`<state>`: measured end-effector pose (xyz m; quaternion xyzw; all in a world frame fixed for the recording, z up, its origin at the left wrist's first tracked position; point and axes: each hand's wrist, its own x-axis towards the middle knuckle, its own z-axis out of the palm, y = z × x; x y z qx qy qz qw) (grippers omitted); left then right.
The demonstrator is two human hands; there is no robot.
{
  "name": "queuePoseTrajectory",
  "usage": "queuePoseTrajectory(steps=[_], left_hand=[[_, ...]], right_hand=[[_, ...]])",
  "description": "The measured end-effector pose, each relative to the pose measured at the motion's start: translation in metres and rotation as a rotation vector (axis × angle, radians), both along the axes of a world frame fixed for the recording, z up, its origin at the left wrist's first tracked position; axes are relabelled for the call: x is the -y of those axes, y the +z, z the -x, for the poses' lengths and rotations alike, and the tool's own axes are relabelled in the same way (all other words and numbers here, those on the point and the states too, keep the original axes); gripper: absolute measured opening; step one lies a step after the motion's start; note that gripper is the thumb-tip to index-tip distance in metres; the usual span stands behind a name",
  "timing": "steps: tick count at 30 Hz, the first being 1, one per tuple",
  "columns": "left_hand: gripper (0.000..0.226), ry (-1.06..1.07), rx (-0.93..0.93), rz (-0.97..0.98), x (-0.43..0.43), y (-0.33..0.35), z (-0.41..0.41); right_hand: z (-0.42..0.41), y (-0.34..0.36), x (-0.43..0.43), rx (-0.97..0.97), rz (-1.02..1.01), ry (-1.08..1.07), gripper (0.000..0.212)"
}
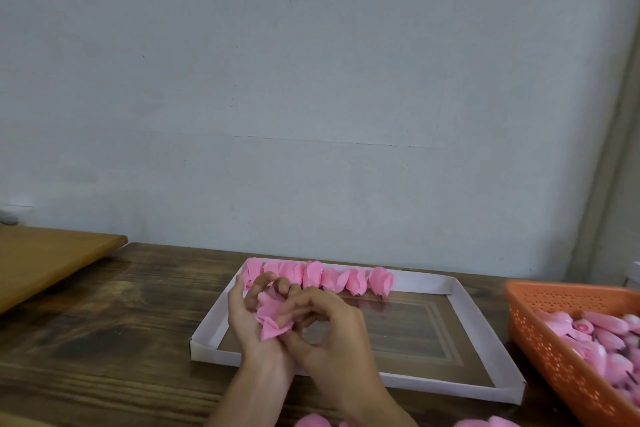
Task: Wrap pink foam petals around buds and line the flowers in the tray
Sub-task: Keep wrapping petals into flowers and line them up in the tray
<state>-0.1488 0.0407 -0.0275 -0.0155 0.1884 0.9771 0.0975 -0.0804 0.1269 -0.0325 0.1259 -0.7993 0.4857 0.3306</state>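
Head view: over the tray's left end, your left hand curls round the pink foam petals; your right hand pinches their edge. Wrap snugly, overlapping evenly, then join the flowers lining the tray's far wall.
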Motion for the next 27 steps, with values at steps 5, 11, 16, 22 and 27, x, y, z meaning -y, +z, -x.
queuePoseTrajectory(steps=[5,11,16,22,27], left_hand=[[0.051,-0.007,0.013,0.007,-0.001,-0.001,-0.002],[0.051,-0.031,0.015,0.045,-0.005,-0.004,-0.002],[0.058,-0.135,-0.106,0.067,-0.006,-0.001,-0.002],[0.058,-0.25,-0.267,0.112,-0.009,-0.005,-0.001],[0.092,-0.258,-0.419,0.217,-0.007,-0.01,0.001]], right_hand=[[0.001,-0.003,0.0,-0.005,-0.023,-0.017,0.024],[0.002,-0.006,-0.002,0.012,-0.047,-0.147,0.019],[0.001,-0.002,-0.004,0.044,-0.008,-0.245,0.021],[0.0,0.004,-0.008,0.038,0.005,-0.303,0.018],[-0.001,0.01,-0.012,0.027,-0.001,-0.254,0.024]])
